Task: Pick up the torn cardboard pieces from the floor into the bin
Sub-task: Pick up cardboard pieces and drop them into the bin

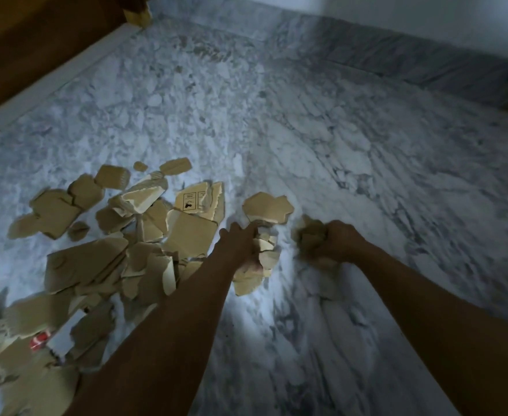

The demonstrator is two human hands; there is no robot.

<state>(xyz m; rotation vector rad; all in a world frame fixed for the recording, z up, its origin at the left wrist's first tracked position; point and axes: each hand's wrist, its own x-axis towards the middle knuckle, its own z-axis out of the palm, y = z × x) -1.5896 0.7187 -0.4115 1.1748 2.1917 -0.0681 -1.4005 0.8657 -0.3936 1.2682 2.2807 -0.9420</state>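
**Gathering handfuls, most of the pile still down**

Sprawling across the left of the marble floor [321,121], the torn cardboard pieces [102,259] lie heaped and overlapping, with a red-and-white scrap [40,340] among them. Just right of the heap, the left hand [240,244] is closed around a stack of scraps. Further right, the right hand [333,243] clutches a crumpled wad. No bin is in view; by my reckoning little is cleared.

dim, bluish | bright pool on floor [255,313] between forearms | edges blurred, wide-angle curve
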